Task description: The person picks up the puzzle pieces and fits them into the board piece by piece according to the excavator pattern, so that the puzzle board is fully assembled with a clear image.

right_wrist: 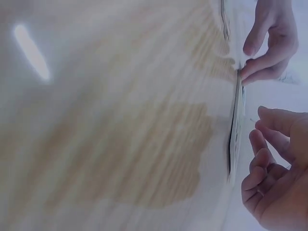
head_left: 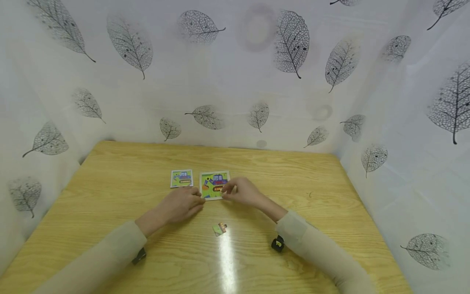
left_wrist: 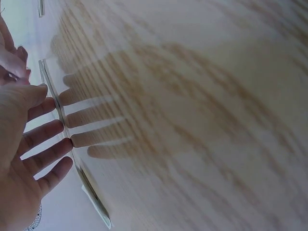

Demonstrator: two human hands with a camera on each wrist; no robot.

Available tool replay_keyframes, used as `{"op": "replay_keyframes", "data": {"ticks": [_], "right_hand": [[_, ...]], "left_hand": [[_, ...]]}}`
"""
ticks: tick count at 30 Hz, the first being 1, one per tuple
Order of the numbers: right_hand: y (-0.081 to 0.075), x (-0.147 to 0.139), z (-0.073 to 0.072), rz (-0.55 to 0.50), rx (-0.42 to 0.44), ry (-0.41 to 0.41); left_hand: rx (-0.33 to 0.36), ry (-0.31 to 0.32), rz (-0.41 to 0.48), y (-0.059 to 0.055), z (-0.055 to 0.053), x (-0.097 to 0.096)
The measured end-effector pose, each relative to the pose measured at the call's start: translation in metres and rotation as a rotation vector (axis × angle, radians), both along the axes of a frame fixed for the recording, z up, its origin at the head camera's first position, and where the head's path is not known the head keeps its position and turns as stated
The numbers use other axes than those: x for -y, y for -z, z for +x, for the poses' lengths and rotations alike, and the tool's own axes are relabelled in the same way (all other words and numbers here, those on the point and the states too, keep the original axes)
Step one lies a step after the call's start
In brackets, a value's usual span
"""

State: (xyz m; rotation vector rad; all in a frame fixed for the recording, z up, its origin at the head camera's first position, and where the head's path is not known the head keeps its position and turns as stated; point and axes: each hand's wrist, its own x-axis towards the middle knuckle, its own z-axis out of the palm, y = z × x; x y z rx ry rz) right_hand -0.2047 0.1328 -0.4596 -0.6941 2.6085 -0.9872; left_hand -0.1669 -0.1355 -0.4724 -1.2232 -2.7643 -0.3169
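Note:
A square jigsaw board (head_left: 214, 185) with a pale rim and a colourful excavator picture lies on the table. My left hand (head_left: 185, 203) rests at its lower left corner, fingertips touching the rim; the left wrist view shows the fingers (left_wrist: 48, 139) nearly straight. Over the board's right side, my right hand (head_left: 242, 191) pinches a small thin puzzle piece (right_wrist: 252, 120) between thumb and index finger, its picture mostly hidden. A loose puzzle piece (head_left: 220, 229), green and orange, lies on the table nearer to me.
To the left of the board is a smaller picture card (head_left: 181, 178) with the same excavator. Leaf-patterned cloth (head_left: 235, 81) walls in the wooden table (head_left: 293, 175) at the back and sides. A small green mark (head_left: 310, 194) shows on the table at right.

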Motion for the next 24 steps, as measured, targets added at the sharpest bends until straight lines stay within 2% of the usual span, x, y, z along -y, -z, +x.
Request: {"op": "replay_keyframes", "data": {"ticks": [5,11,15,19,24], "right_hand": [[0.0,-0.009,0.021,0.006,0.005,-0.023],[0.005,-0.015,0.05,0.014,0.075,-0.063],[0.006,-0.015,0.065,0.022,0.108,-0.056],[0.007,-0.011,0.075,0.022,0.114,-0.049],[0.008,-0.006,0.079,0.056,0.086,-0.066]], "left_hand": [[0.002,-0.001,0.007,-0.001,0.001,0.0],[-0.011,0.008,0.007,0.0,0.0,0.001],[-0.017,0.01,0.004,0.001,0.0,0.001],[-0.013,0.004,-0.004,0.002,-0.001,0.001],[-0.009,0.008,-0.003,0.002,-0.001,0.0]]}}
